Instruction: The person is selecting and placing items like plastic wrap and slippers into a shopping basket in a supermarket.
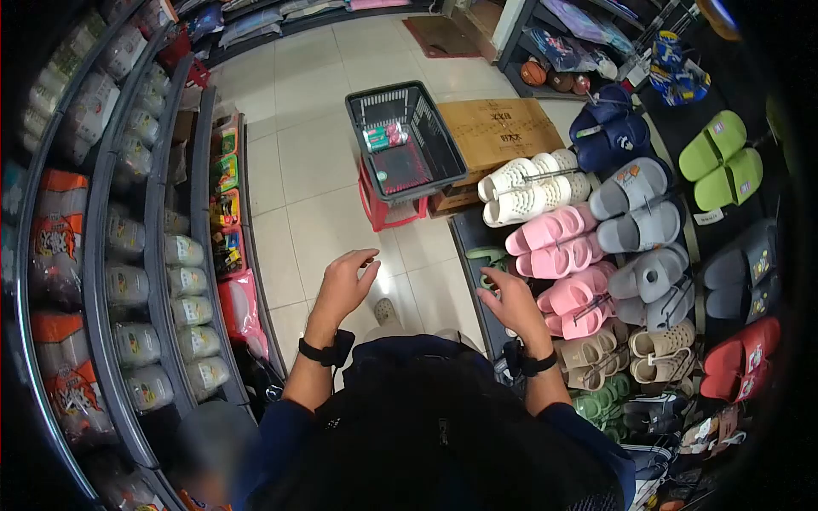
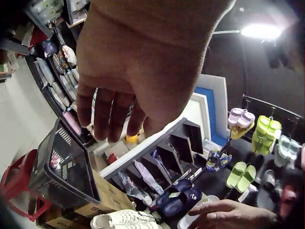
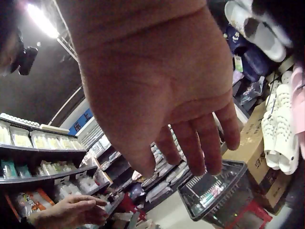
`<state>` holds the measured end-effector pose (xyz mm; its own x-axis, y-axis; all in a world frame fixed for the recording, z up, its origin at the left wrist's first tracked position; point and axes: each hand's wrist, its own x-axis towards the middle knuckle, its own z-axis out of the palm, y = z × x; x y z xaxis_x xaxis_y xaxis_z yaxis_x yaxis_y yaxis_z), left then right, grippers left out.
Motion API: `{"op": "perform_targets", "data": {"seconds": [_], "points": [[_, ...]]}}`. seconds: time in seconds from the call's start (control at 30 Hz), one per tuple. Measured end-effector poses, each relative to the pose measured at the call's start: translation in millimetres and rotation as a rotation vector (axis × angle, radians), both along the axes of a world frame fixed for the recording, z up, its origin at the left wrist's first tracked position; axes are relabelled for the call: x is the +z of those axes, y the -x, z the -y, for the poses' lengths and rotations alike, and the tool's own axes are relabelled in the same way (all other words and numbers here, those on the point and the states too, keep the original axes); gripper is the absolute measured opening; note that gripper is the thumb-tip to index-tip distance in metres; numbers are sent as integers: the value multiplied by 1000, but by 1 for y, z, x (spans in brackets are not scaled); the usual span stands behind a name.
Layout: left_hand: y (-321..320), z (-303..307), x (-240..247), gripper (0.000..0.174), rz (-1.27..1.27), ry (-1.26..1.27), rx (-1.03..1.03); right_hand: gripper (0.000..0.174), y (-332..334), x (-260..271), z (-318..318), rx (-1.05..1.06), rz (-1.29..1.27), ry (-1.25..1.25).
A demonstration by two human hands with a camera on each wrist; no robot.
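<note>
1. Your left hand (image 1: 343, 285) is hovering over the floor (image 1: 290, 179); its fingers are hanging loosely bent, slight gaps between.
2. Your right hand (image 1: 514, 302) is hovering near the pink slippers (image 1: 560, 298); fingers are hanging slightly apart, loosely bent.
3. Basket (image 1: 430, 140) is sitting on the red stool (image 1: 399, 212), ahead of both hands' fingers, well apart from them.
4. Basket is holding packs (image 1: 386, 136); carton (image 1: 494, 132) is standing just beside.

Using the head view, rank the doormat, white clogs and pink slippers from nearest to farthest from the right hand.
1. Pink slippers, just right of the right hand.
2. White clogs, ahead, beyond the pink slippers.
3. Doormat, far ahead on the floor.
</note>
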<state>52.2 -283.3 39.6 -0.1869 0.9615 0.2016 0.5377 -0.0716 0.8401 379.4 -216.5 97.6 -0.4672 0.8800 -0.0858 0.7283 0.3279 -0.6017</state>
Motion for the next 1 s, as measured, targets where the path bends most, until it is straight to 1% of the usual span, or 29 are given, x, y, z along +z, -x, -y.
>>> {"op": "perform_targets", "data": {"seconds": [0.17,0.23,0.3,0.37,0.47,0.53,0.7,0.77,0.8,0.83,0.9,0.93,0.97,1.0], "points": [[42,-9,-16,25,4,25,113,45,44,-10,-56,97,-7,24],[53,-7,-23,25,25,60,184,45,54,-9,-71,105,-8,55],[61,-7,-27,25,13,79,217,45,63,-11,-90,187,23,46],[68,-13,-29,25,3,104,258,47,77,-12,-117,220,5,42],[76,-35,-24,24,-1,104,282,48,91,-19,-157,263,28,75],[78,-56,-16,24,-21,119,292,49,103,-20,-191,329,-10,22],[77,-123,-2,25,-51,223,325,44,136,-72,-299,408,8,142],[73,-155,-4,25,42,322,300,42,149,-110,-341,470,31,114],[71,-174,0,25,43,387,270,41,158,-119,-360,512,-33,122],[70,-193,-2,25,42,412,276,41,168,-128,-380,518,-38,147],[69,-231,-11,26,36,429,222,45,188,-147,-413,468,126,205],[68,-251,-12,25,60,452,234,52,193,-167,-430,462,158,199],[66,-268,-19,25,65,475,235,52,198,-187,-445,465,160,222],[64,-285,-29,26,62,429,241,53,203,-205,-460,422,208,199]]}}
